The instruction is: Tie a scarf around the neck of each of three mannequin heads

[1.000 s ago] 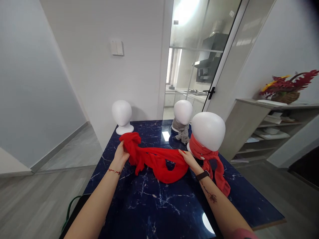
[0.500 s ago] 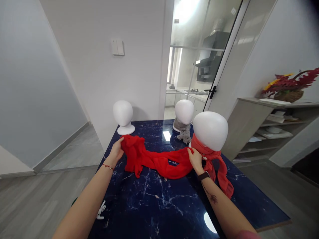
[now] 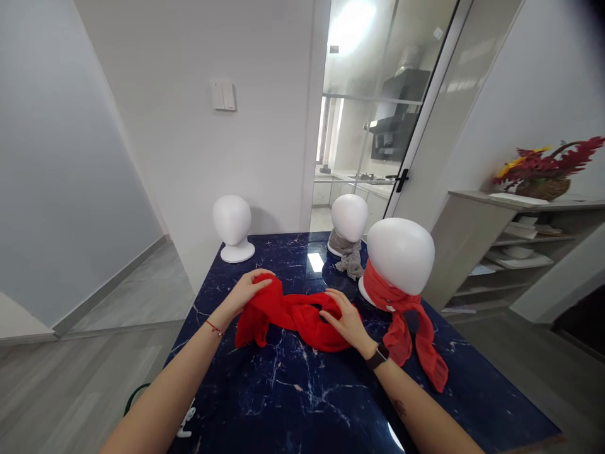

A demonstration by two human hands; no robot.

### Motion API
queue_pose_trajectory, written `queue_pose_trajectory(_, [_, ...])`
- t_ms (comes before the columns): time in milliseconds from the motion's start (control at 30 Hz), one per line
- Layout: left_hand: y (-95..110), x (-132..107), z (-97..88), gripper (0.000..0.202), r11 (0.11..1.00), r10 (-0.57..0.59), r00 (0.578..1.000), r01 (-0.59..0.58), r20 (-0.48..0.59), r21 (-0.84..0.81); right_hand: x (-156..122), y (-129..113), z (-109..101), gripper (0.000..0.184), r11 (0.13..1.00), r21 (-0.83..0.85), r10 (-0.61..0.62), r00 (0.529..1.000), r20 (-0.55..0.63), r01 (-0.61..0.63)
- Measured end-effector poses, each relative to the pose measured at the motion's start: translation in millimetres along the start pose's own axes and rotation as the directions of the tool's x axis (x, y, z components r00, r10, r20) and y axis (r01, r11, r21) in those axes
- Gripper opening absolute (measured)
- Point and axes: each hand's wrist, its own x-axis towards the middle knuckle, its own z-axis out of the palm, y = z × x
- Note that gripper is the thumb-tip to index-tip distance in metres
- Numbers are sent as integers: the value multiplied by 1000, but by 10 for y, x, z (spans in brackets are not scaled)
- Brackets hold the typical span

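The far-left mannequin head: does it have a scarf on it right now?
No, the far-left mannequin head stands bare on the table, while the red scarf lies under both hands.

No readable text anywhere. My watch (image 3: 377, 359) shows only its dark band, face not legible. Wall switch (image 3: 222, 95) is plain white, no markings I can make out. Mannequin heads (image 3: 401, 253) are blank. Scarves carry no tags or print that I can see. Kitchen hood (image 3: 393, 129) behind the glass door might have a badge, but it's too small and hazy to tell. Books on the shelf (image 3: 522, 226) show no legible titles.
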Motion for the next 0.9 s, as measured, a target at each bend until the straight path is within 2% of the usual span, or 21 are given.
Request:
queue_pose_trajectory(100, [56,-73,298,10,996,32,989,-44,144,83,-91,-156,129,71,988,151,7,990,138,-28])
queue_pose_trajectory(233, [47,-149,702,23,988,33,925,-87,379,127,-201,-395,283,101,878,449,56,967,250,-167])
queue_pose_trajectory(333, [9,-132,889,27,974,54,877,-152,477,170,-250,-505,352,100,758,589,139,951,275,-281])
queue_pose_trajectory(400, [-26,-72,898,26,949,87,857,-226,507,220,-254,-520,365,83,667,651,222,931,290,-362])
queue_pose_trajectory(500, [-98,63,718,24,891,112,874,-299,473,343,-214,-486,344,54,501,719,349,873,341,-481])
queue_pose_trajectory(567, [-151,156,515,21,832,108,896,-319,431,454,-168,-447,317,46,420,741,433,833,343,-524])
queue_pose_trajectory(633, [-215,239,298,19,779,108,917,-318,385,540,-121,-401,292,42,379,753,486,808,333,-538])
queue_pose_trajectory(700, [-304,318,99,22,763,102,939,-286,328,580,-84,-342,272,39,363,763,487,807,334,-535])
queue_pose_trajectory(767, [-431,414,-86,26,778,60,967,-201,248,595,-60,-263,247,38,388,761,495,814,304,-520])
queue_pose_trajectory(800, [-505,474,-180,28,787,37,983,-139,178,602,-52,-219,230,37,434,744,516,817,258,-509])
queue_pose_trajectory(867, [-661,620,-388,31,791,20,999,7,-36,611,-44,-131,184,35,591,647,558,823,104,-483])
queue_pose_trajectory(900, [-733,705,-504,35,785,37,988,64,-150,616,-45,-95,160,33,679,563,561,828,18,-472])
